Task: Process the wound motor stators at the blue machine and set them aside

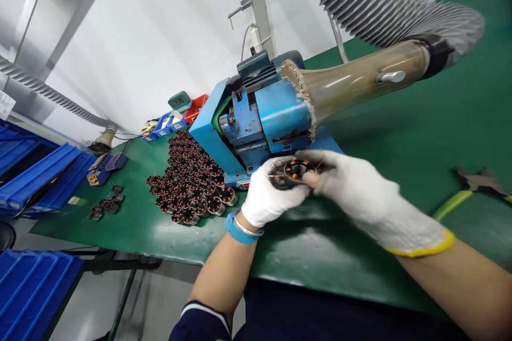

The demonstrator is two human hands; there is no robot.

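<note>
Both my hands wear white gloves and meet in front of the blue machine [280, 112]. Between them is a motor stator [298, 169], a ring with a black inside and copper windings, with thin wire ends sticking out. My left hand [268, 194] is closed around its left side, a blue band and a silver bangle at the wrist. My right hand [356, 184], slightly blurred, has its thumb on the stator's near rim and its darkened fingers behind it. Many similar stators [196, 186] stand packed together on the green table, left of the machine.
A ribbed grey hose [360, 0] joins a tan duct [360, 82] on the machine. Green-handled pliers [468, 192] lie at right. A few loose stators [107, 205], blue bins [44, 170] and a red bin [196, 108] are to the left. The table's front edge runs near my body.
</note>
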